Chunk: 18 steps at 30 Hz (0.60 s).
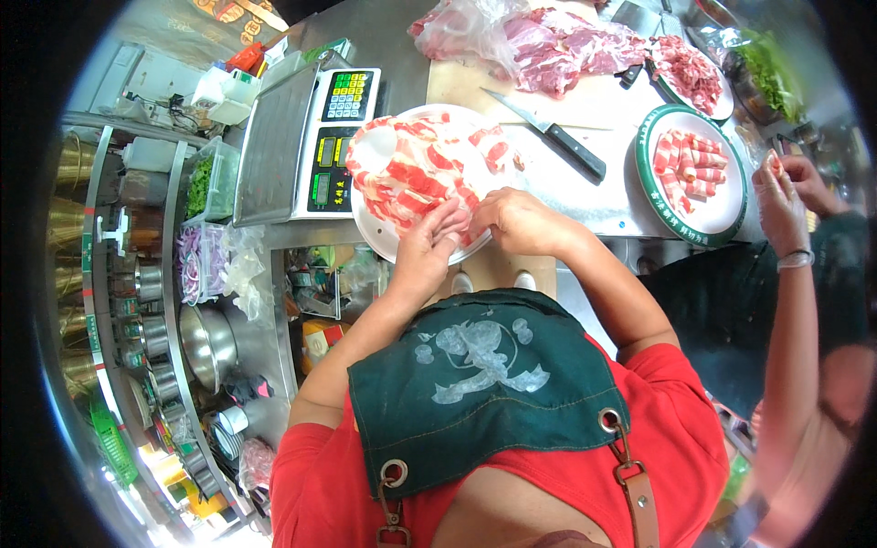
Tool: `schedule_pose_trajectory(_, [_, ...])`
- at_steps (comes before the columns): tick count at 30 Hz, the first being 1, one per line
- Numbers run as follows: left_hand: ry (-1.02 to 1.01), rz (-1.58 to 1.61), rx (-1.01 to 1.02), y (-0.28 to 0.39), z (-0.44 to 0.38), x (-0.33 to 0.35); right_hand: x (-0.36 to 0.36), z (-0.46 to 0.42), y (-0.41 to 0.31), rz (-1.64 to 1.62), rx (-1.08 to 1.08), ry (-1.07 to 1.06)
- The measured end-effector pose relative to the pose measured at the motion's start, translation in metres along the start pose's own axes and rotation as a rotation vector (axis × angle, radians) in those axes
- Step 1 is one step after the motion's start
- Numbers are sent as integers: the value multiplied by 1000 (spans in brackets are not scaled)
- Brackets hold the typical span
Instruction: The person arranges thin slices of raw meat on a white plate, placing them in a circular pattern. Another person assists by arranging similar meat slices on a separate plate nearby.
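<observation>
A white plate (372,236) in front of me bears a heap of thin red-and-white raw meat slices (418,175). A few more slices (491,147) lie apart on its right side. My left hand (433,240) is at the near edge of the heap, palm turned inward, fingers slightly apart. Close beside it, my right hand (514,218) bends over the plate's near right rim with its fingers drawn together. Red meat shows between the two hands, but whether the right fingertips grip a slice is hidden.
A digital scale (308,144) stands left of the plate. A knife (572,149) lies right, near a cutting board (459,79) with large raw meat pieces (562,48). A green-rimmed plate (644,171) holds meat rolls (688,164). At right, a co-worker's gloved hand (781,205) holds something small.
</observation>
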<state>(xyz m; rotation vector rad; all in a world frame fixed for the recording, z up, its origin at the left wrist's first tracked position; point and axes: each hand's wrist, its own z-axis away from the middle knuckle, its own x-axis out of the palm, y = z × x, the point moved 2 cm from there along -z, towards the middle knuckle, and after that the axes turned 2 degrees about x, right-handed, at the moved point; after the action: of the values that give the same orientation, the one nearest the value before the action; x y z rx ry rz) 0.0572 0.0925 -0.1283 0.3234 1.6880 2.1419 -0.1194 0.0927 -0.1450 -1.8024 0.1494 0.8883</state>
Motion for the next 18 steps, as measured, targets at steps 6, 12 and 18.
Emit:
schedule_pose_trajectory(6, [33, -36, 62, 1, -1, 2, 0, -19, 6, -98, 131, -61])
schedule_pose_trajectory(12, [66, -46, 81, 2, -3, 1, -17, -42, 16, -388, 268, -315])
schedule_pose_trajectory(18, [85, -105, 118, 6, 2, -1, -35, -46, 2, -398, 258, -191])
